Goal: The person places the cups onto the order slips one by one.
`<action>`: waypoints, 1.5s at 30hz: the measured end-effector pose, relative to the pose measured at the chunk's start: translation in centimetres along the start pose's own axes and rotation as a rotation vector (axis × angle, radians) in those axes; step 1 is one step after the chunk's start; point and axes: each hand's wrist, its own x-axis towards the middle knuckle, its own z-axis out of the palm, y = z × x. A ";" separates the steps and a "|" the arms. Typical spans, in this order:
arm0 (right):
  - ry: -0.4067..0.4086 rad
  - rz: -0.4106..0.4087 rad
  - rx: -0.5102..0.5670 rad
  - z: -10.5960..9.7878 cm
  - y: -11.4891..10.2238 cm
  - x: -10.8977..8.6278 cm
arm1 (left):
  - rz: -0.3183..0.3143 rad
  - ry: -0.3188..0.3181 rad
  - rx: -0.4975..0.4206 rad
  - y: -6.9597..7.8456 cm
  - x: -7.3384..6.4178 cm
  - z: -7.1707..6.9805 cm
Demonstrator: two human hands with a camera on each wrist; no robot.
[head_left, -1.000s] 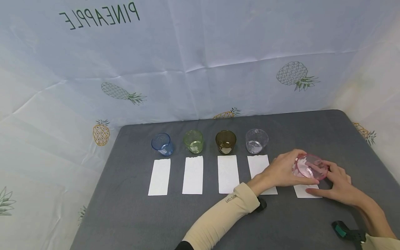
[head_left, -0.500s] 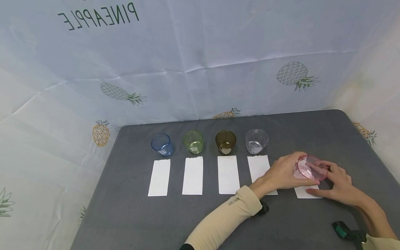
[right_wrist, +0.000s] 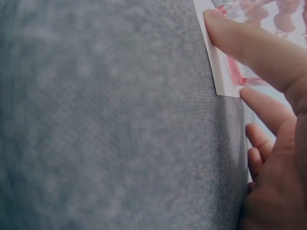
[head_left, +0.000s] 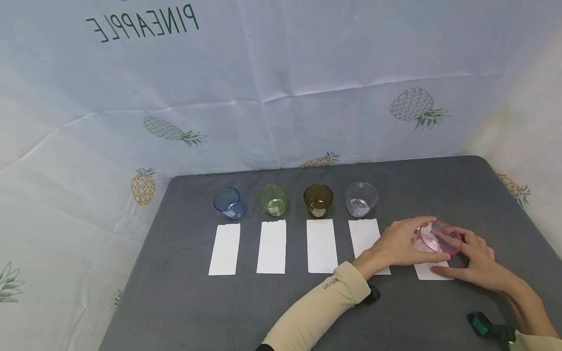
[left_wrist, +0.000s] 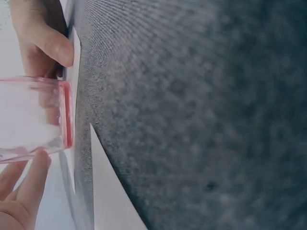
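1. The white hanging cloth with pineapple prints [head_left: 307, 44] is seen beyond the large dark-grey table [head_left: 246, 317]. Against the earlier head pictures, almost nothing is changed on the table.
2. From the near left of the transparent pink tumbler [head_left: 435, 238], a beige cloth sleeve [head_left: 316, 307] is stretched toward it.
3. The pink tumbler is grasped by the left hand [head_left: 397, 242] on its left side and by the right hand [head_left: 480, 259] on its right side. Only a very slight shift of it is noticed, so its handling is judged as not finished. It is held upright over the white paper strip [head_left: 432, 272]; whether its full weight is borne there cannot be told.
4. To the left of the pink tumbler and farther back, a clear glass tumbler [head_left: 362, 200], a brown one [head_left: 318, 201], a green one [head_left: 272, 200] and a blue one [head_left: 229, 203] are lined up, untouched.
5. Left of the pink tumbler, four more white paper strips [head_left: 321, 246] are laid; the nearest one is partly covered by the left hand and wrist.
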 end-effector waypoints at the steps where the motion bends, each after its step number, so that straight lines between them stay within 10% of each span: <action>1: 0.000 0.001 0.000 0.0 0.0 0.0 | -0.002 -0.001 0.003 0.0 0.0 0.0; 45: 0.048 -0.010 -0.012 0.2 0.0 -0.1 | -0.029 0.036 -0.031 0.5 -0.4 0.7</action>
